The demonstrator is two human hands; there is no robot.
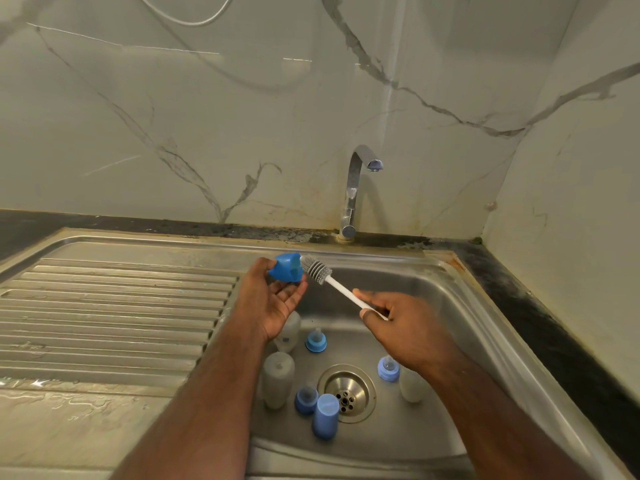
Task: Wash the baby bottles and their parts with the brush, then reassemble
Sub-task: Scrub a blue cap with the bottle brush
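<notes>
The steel sink (460, 306) takes up the right half of the scene, its ribbed draining board (114, 306) running off to the left. The tap (356, 188) stands at the far rim; no water is seen running from it. The basin serves as the holding area, so loose parts stay contained. Three cloudy bottles (278, 379) lie on the basin floor, two at the left and one at the right, partly under the arms. Near the drain (347, 391) sit a blue cap (325, 415) and three blue teat rings (316, 341).

The left hand (273, 299) is raised over the far left corner of the basin, thumb and fingertips pinching another blue cap (286, 267) with its opening turned right, toward the brush, presumably to admit the bristles. The right hand (398, 323) pinches the white handle of the brush (317, 270) near its end, the grey head touching the cap's rim. Judged stage: early washing; nothing reassembled.
</notes>
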